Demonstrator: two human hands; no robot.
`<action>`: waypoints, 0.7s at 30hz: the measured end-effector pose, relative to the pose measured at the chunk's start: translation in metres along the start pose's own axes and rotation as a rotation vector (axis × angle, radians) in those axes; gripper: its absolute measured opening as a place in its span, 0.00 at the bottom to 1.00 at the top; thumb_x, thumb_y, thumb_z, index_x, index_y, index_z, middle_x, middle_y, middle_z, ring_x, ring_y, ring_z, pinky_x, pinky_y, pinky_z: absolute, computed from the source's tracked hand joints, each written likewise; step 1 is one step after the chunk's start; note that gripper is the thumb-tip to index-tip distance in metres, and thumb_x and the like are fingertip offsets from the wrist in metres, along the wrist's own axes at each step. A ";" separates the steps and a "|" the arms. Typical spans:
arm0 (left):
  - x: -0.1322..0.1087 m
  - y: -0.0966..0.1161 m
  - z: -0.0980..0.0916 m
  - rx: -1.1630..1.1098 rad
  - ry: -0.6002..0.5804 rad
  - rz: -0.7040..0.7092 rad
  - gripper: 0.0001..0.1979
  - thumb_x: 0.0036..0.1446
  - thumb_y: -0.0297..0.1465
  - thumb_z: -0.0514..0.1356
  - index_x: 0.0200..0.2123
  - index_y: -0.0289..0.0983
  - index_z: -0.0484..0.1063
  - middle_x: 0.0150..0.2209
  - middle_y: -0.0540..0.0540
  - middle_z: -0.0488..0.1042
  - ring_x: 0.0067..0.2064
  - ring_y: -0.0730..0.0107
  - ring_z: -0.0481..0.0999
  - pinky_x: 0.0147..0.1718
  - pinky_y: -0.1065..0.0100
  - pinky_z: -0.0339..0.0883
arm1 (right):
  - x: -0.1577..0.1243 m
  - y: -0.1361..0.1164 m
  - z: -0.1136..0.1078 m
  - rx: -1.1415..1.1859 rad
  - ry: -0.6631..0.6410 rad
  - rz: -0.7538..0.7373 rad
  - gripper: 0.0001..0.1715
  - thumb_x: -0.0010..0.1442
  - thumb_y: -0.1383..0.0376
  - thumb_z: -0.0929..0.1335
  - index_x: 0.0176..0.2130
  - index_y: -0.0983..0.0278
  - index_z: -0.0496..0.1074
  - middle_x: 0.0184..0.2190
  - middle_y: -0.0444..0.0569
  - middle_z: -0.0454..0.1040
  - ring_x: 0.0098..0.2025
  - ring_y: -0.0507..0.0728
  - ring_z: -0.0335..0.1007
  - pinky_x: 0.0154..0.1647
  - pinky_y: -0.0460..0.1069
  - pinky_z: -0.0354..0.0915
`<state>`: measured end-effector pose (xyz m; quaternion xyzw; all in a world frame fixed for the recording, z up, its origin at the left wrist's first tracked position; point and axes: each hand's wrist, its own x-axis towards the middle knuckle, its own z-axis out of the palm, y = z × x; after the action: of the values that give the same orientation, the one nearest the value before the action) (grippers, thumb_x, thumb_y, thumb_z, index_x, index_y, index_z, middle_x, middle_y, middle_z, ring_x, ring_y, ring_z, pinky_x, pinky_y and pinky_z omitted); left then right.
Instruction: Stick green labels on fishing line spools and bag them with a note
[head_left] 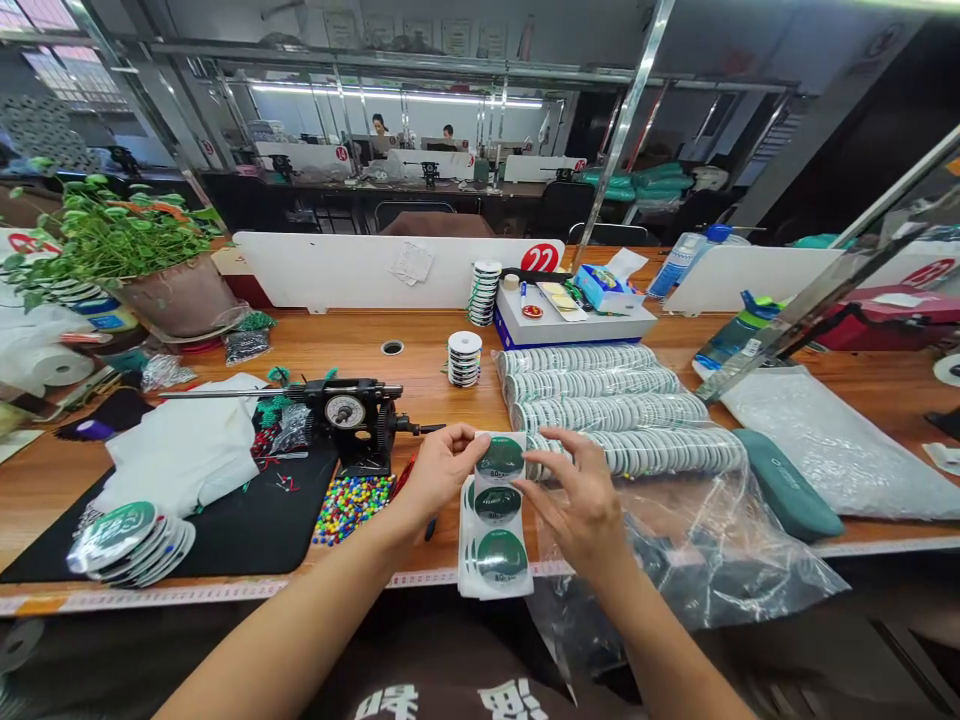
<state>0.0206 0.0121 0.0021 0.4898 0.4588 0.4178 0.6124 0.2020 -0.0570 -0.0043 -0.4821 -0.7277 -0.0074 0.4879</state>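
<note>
Left grip (442, 470): closed on the upper left edge of the label strip.
Right grip (577, 490): open, fingers spread, tips at the strip's upper right edge.
Left of the strip: a hand-crank winder (352, 420) and multicoloured beads (351, 508) on the counter (420, 370).
Strip: the label strip (495, 520), round green labels on white backing, held up between the grips, its lower end near the counter's front edge.
Right of the strip: long label rolls (600, 420) lying in a row, above a clear plastic bag (675, 540).
</note>
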 end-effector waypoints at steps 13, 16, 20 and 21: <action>0.007 0.009 0.005 0.434 -0.214 0.127 0.22 0.56 0.47 0.58 0.22 0.33 0.72 0.23 0.47 0.68 0.26 0.72 0.64 0.27 0.70 0.59 | 0.023 0.022 0.007 -0.105 -0.083 -0.300 0.07 0.65 0.74 0.67 0.36 0.63 0.71 0.48 0.52 0.75 0.55 0.61 0.69 0.64 0.65 0.59; 0.021 0.003 0.002 0.533 -0.149 0.161 0.22 0.58 0.45 0.56 0.24 0.33 0.74 0.24 0.45 0.73 0.27 0.69 0.69 0.28 0.69 0.63 | 0.022 0.014 0.001 -0.032 -0.051 -0.322 0.09 0.65 0.75 0.66 0.35 0.63 0.70 0.43 0.50 0.76 0.49 0.58 0.71 0.57 0.60 0.65; 0.040 -0.003 -0.003 0.787 0.024 0.241 0.11 0.58 0.34 0.58 0.29 0.34 0.77 0.30 0.41 0.78 0.32 0.62 0.73 0.37 0.62 0.67 | 0.013 0.004 -0.008 0.189 -0.043 -0.232 0.11 0.65 0.78 0.67 0.37 0.63 0.68 0.35 0.46 0.76 0.39 0.54 0.71 0.45 0.53 0.68; 0.045 -0.002 -0.004 0.852 0.063 0.263 0.08 0.56 0.30 0.59 0.31 0.34 0.78 0.33 0.40 0.78 0.35 0.59 0.75 0.41 0.59 0.68 | 0.008 0.004 -0.009 0.224 -0.037 -0.204 0.11 0.64 0.78 0.67 0.39 0.62 0.68 0.35 0.46 0.76 0.40 0.54 0.72 0.46 0.53 0.68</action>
<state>0.0277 0.0561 -0.0073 0.7397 0.5421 0.2804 0.2834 0.2106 -0.0532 0.0046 -0.3482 -0.7779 0.0330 0.5220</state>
